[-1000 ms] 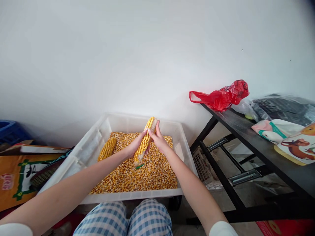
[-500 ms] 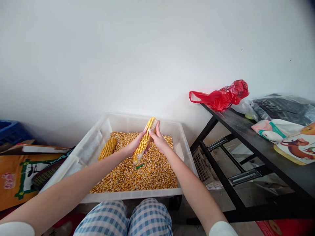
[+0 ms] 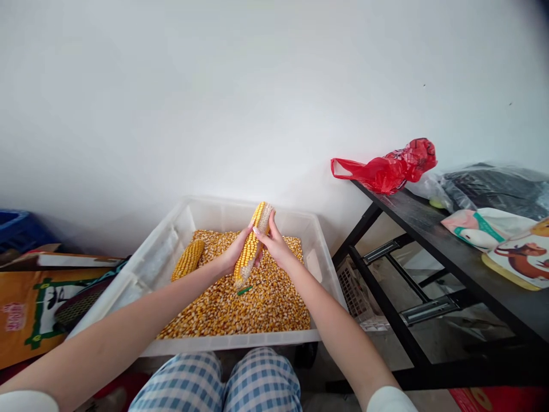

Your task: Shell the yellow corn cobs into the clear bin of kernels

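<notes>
Both my hands grip one corn cob [image 3: 250, 247], held tilted above a bin of loose kernels. Yellow kernels cover its left side, while a pale bare strip runs along its right side and lower end. My left hand [image 3: 235, 252] wraps the cob from the left. On the other side my right hand [image 3: 277, 247] closes round it, thumb pressed on the kernels near the bare strip. Beneath lie many loose corn kernels [image 3: 240, 315] in a translucent plastic bin [image 3: 227, 342]. A second, full corn cob [image 3: 187, 260] rests on the kernels at the left. A small green object [image 3: 245, 290] lies below the held cob.
To the right stands a black table [image 3: 454, 252] bearing a red plastic bag [image 3: 390, 169] and printed packages. A pale basket [image 3: 354, 289] sits under it. At the left are a blue crate [image 3: 26, 232] and an orange printed bag [image 3: 19, 320]. A white wall rises behind the bin.
The held cob has turned slightly, showing more of its bare strip. My right thumb has shifted a little to the left and down across the cob.
</notes>
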Demonstrator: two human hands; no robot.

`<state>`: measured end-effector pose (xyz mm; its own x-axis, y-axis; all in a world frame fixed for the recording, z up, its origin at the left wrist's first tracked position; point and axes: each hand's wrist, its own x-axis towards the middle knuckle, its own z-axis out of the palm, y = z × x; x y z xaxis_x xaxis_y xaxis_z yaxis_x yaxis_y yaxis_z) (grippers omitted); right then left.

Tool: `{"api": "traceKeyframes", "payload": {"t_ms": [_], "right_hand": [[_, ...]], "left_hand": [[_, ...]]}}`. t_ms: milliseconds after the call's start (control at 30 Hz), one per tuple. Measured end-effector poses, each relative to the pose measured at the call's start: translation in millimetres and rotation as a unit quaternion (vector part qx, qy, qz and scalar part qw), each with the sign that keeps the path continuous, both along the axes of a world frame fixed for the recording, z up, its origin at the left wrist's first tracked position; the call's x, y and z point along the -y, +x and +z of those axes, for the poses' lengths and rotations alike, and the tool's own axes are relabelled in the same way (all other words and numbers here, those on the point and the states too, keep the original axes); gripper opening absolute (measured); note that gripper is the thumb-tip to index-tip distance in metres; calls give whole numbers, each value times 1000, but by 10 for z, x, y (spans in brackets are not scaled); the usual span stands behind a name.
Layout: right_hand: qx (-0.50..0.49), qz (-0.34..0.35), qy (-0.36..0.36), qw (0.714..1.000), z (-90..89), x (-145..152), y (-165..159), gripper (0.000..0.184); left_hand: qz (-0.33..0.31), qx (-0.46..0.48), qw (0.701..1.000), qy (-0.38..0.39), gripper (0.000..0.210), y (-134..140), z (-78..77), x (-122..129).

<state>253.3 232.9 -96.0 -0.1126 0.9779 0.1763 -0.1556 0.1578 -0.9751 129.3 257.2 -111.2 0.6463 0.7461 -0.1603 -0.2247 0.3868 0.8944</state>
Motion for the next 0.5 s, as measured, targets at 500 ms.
{"api": "traceKeyframes", "payload": {"t_ms": [500], "right_hand": [[-4, -8, -14, 1000, 47, 18, 11, 82]], "left_hand": [[-25, 42, 999, -13, 60, -65, 33, -53]]}}
